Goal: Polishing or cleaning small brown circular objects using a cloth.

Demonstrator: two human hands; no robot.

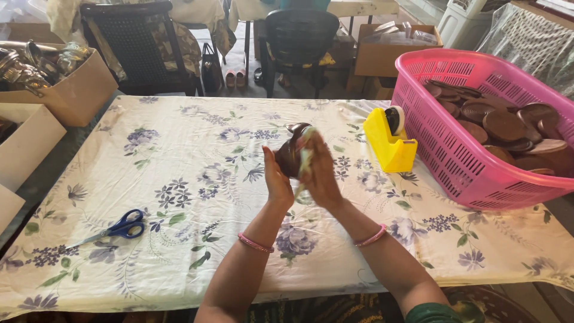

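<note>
Above the middle of the table, both my hands hold a dark brown, rounded vessel [293, 152]. My left hand [276, 178] cups it from the left side. My right hand [320, 173] presses a pale green cloth [306, 157] against its right side, fingers curled over it. Part of the vessel is hidden behind my right hand. The table carries a cream cloth with a blue flower print [179, 173].
Blue-handled scissors [119, 229] lie at the front left. A yellow tape dispenser [388, 142] stands right of my hands, beside a pink slotted basket [454, 155] of brown round lids. Cardboard boxes [72, 90] with metal ware sit at the left; chairs stand behind.
</note>
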